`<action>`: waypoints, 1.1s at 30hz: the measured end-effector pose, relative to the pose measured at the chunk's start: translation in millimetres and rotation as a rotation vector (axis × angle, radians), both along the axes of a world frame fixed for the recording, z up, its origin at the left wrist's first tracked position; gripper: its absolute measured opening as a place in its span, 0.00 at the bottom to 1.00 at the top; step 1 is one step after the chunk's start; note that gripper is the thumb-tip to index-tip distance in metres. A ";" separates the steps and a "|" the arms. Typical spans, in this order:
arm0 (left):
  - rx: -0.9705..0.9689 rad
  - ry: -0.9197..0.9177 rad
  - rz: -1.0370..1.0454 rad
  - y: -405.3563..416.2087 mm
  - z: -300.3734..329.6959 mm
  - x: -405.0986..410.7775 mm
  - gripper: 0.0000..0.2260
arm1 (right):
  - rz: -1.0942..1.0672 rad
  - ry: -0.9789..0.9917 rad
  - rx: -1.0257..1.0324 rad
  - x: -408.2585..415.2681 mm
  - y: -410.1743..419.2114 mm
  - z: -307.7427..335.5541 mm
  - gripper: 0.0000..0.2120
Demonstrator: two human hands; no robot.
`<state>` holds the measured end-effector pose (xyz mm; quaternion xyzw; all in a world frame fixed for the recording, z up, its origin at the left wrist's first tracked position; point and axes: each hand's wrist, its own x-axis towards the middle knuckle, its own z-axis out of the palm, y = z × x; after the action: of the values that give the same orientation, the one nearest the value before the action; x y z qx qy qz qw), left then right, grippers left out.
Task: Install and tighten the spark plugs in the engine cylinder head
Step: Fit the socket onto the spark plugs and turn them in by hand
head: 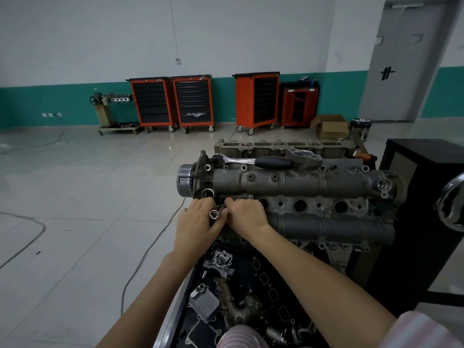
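We have both hands at the left end of the cylinder head [301, 187], over the first plug well. Our left hand [198, 222] curls its grip round a socket [214, 213], whose open end faces up at us, and our right hand [247, 214] has its fingers bent down over the well beside it, pinching something small and dark that we cannot make out; it may be a plug or the socket's extension. No spark plug shows plainly anywhere, so where the plugs are we cannot tell. Three more wells [300, 205] along the head stand open and look bare. The ratchet [253, 161] lies untouched on the head's far edge, handle toward the right. We judge the step in hand to be seating the first plug by hand with the socket, early in the task. The next move calls for keeping the socket straight in the well and turning lightly with the fingers so the thread starts true, then fetching the ratchet to tighten. A cross-threaded start is the risk.
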<state>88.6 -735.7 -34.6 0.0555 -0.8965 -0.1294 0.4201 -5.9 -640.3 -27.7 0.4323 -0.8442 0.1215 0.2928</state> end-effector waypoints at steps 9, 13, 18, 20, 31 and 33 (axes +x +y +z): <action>-0.016 -0.004 0.131 7.9 -1.2 -1.1 0.16 | -0.068 0.086 -0.044 1.7 -1.1 -0.9 0.15; 0.042 0.006 0.081 8.2 -3.1 2.0 0.13 | -0.021 0.022 -0.016 -3.1 -2.4 -5.2 0.09; 0.013 -0.041 0.084 6.6 -6.9 3.2 0.09 | 0.010 -0.002 0.083 -7.0 -2.9 -7.6 0.12; 0.037 -0.040 0.107 7.9 -5.5 1.9 0.11 | 0.024 -0.010 0.116 -6.8 -3.0 -6.9 0.10; 0.062 -0.092 0.148 8.8 -2.4 -1.1 0.15 | -0.017 -0.076 0.079 -6.6 -2.7 -6.5 0.11; 0.088 -0.127 0.116 7.4 -3.2 0.6 0.12 | -0.005 -0.068 0.095 -7.4 -4.2 -5.9 0.11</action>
<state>89.2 -728.3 -37.8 0.1336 -0.9100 -0.1403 0.3665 -13.3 -644.6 -33.6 0.4391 -0.8596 0.0952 0.2432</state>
